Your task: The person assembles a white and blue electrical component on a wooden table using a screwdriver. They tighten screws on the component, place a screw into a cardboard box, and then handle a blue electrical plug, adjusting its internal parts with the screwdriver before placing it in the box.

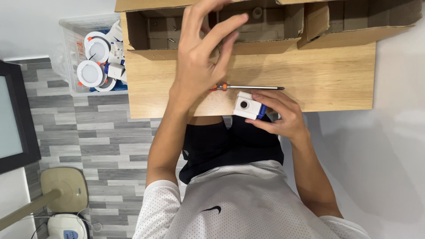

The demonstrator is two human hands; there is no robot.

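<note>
head view: the right hand gripped a white box by its sides; it looked light, rigid. the left hand hung spread, empty, above the counter.

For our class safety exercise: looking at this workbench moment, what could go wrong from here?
1. The white box is held in the right hand right at the table edge, over the lap; a slip could drop it.
2. The screwdriver lies loose beside that hand; a nudge might roll it off.
3. The left hand hangs raised, fingers spread, by the cardboard tray holding small screws; bumping it could scatter them.
</note>
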